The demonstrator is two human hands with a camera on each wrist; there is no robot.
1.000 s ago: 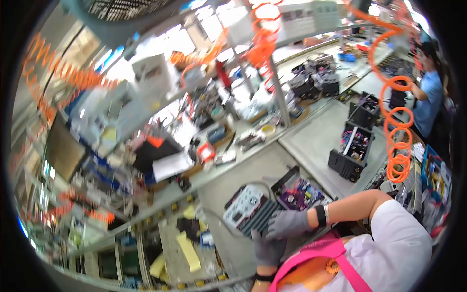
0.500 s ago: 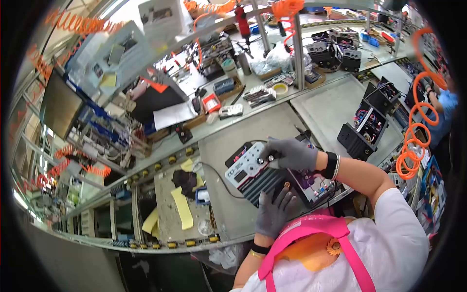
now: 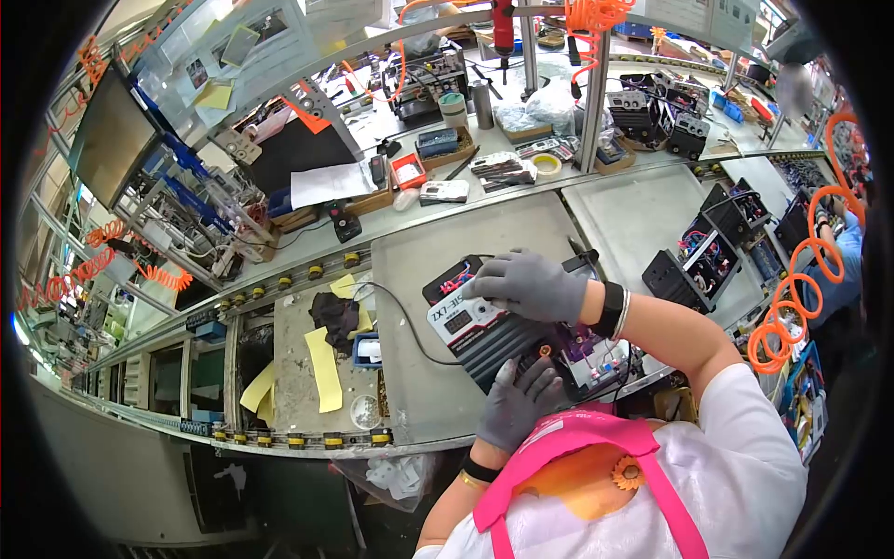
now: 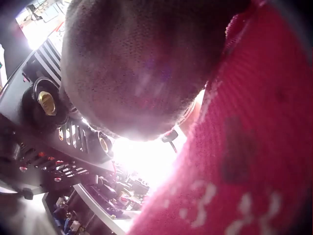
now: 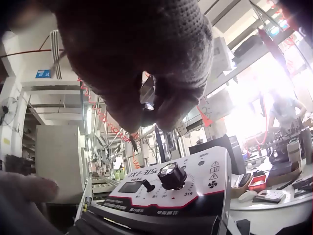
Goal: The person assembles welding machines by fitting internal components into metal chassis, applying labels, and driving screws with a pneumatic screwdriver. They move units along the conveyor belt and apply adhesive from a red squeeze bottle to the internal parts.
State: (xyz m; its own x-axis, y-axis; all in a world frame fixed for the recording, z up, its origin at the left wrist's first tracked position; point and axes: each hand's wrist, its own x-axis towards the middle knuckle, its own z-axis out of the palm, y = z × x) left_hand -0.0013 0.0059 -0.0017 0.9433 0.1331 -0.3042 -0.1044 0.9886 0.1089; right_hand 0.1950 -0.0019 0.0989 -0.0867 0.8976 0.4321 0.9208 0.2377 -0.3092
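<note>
A dark ribbed machine (image 3: 507, 345) with a white front panel (image 3: 458, 321) lies on the grey work surface. My gloved right hand (image 3: 531, 284) is over the panel's far end; in the right wrist view its curled fingers (image 5: 164, 110) pinch a small part (image 5: 147, 93) with a shiny tip, above the panel's black knob (image 5: 172, 176). Palm up, my gloved left hand (image 3: 517, 405) lies against the machine's near end, fingers spread loosely. Beside that hand, the left wrist view shows a brass connector (image 4: 47, 103) on the black end plate. Contact is partly hidden.
An opened unit with circuit boards (image 3: 596, 359) stands right of the machine, and black housings (image 3: 684, 270) stand farther right. A cable (image 3: 410, 326) curves at its left. Yellow strips (image 3: 324, 368) and a blue box (image 3: 365, 349) lie left. An orange coiled hose (image 3: 812, 270) hangs right.
My right hand has moved up from beside my left hand to the panel and covers more of its knob area. My left hand has stayed at the machine's near end. The head view has shifted.
</note>
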